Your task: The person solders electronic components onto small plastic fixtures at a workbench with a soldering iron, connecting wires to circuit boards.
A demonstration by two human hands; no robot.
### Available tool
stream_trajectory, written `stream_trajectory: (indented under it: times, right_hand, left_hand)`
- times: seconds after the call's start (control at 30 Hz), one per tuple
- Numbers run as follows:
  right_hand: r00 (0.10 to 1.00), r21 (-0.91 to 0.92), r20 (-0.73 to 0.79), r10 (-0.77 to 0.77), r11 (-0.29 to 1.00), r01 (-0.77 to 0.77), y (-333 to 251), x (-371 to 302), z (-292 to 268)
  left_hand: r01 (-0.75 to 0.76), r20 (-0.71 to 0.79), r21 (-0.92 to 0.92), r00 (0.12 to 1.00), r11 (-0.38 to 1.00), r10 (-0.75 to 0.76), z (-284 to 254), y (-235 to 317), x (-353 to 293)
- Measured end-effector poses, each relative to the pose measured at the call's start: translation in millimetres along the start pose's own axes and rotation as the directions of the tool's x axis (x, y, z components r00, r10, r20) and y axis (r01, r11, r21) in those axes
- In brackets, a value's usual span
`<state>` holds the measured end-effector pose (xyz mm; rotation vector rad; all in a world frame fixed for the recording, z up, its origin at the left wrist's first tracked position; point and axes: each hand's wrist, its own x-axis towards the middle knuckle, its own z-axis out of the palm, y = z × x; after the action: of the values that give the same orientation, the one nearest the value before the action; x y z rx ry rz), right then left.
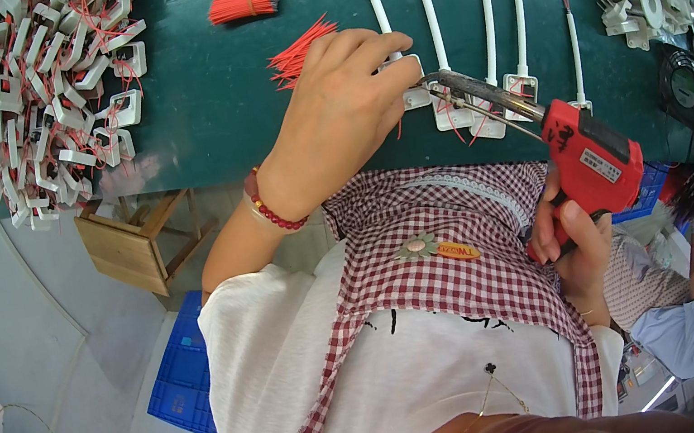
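Head view showed the left hand (344, 116) pinching a white socket part (417, 96) while the right hand (573, 238) gripped a red soldering gun (587, 158), tip beside the fingers.

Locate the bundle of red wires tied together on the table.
In the head view, the tied red wire bundle lies upper centre on the green table, right of the pile of white parts.

Counted: one red soldering gun (590, 157) at 3 o'clock; two bundles of red wires (243, 4) at 12 o'clock; two heaps of white parts (37, 94), 10 and 2 o'clock; five white rods (428, 6).
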<state>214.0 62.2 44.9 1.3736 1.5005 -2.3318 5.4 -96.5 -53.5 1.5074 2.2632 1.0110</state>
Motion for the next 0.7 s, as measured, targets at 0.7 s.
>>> stream_trajectory:
  times: [0.7]
  right_hand:
    - [0.999, 0.045, 0.004, -0.044, 0.998, 0.044, -2.3, -5.5, -4.0]
  left_hand:
    - [0.001, -0.031, -0.020, 1.000, 1.000, -0.002, -0.1, 1.1, 1.7]
